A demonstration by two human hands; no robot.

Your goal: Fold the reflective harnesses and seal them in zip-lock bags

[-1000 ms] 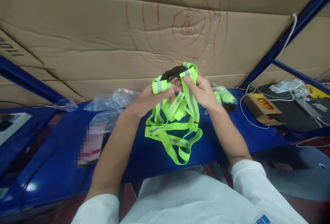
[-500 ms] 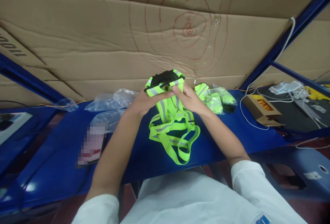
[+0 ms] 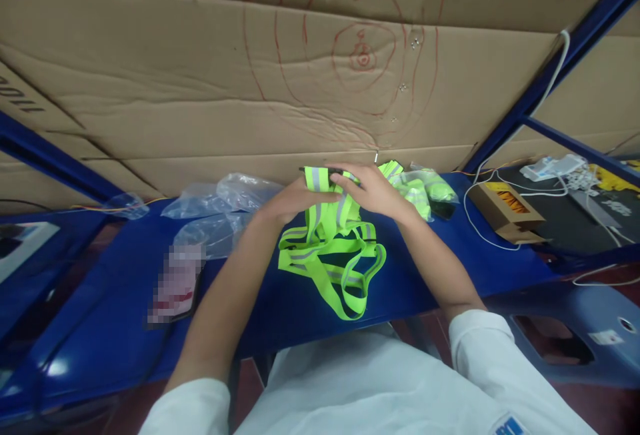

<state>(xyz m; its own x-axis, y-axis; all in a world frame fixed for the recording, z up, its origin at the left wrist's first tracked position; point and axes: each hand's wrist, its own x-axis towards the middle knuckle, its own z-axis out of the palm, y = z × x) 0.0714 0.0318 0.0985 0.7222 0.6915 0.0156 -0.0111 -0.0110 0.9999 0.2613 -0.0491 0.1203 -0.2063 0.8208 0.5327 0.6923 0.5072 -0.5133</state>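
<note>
A neon-yellow reflective strap vest [image 3: 330, 248] with grey stripes lies bunched on the blue table [image 3: 280, 308], its loops trailing toward me. My left hand [image 3: 290, 200] and my right hand [image 3: 373, 191] meet at its far end, low over the table. Both pinch the folded top of the straps, where a dark buckle part shows between the fingers. More folded yellow vests in a clear bag [image 3: 423, 188] lie just right of my right hand.
Empty clear plastic bags [image 3: 220, 205] lie left of my hands. A phone-sized flat object [image 3: 175, 281] rests at the left. An open cardboard box [image 3: 505, 211] and white cables [image 3: 555, 168] sit at the right. A cardboard wall [image 3: 300, 75] stands behind the table.
Both hands have lowered the held end of the vest from chest height down to the table, and the straps have gathered into a flatter pile.
</note>
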